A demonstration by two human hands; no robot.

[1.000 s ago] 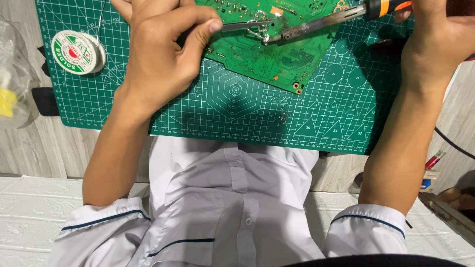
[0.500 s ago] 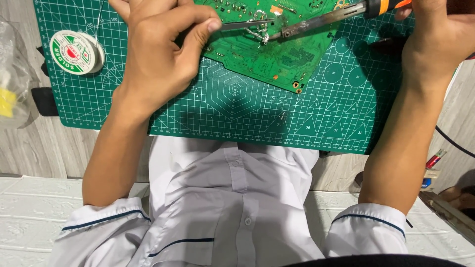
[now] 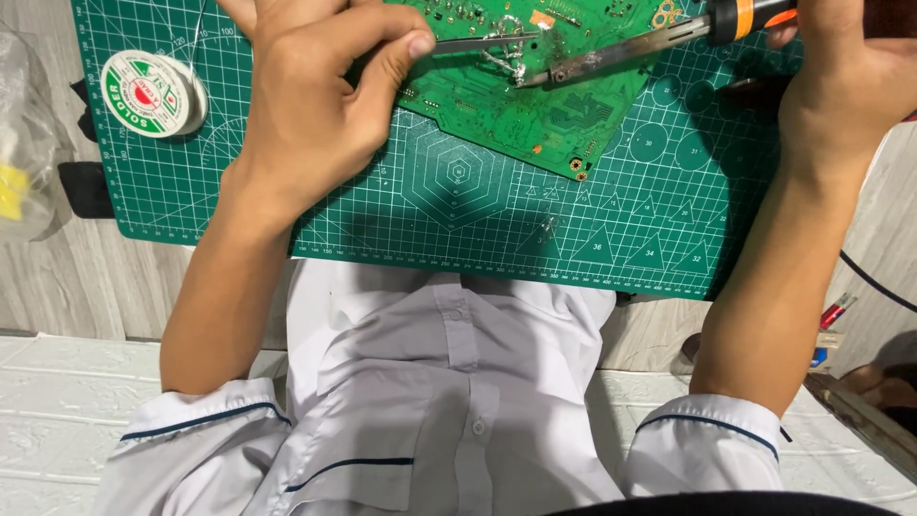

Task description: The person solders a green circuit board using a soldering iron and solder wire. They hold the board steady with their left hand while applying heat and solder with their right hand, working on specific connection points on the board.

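Observation:
A green circuit board (image 3: 516,105) lies on a green cutting mat (image 3: 458,201) at the top of the head view. My left hand (image 3: 315,105) pinches thin metal tweezers (image 3: 478,43) whose tips reach a small shiny part on the board. My right hand (image 3: 841,67) grips a soldering iron (image 3: 621,53) with an orange and black handle. Its dark tip touches the board right beside the tweezer tips.
A spool of solder wire (image 3: 151,93) sits on the mat's left side. A clear plastic bag with something yellow (image 3: 19,143) lies at the far left on the wooden table. A black cable (image 3: 874,282) and small tools (image 3: 831,320) lie at the right.
Both hands, the tweezers and the iron stay at the same joint on the board; only a slight shift of the view.

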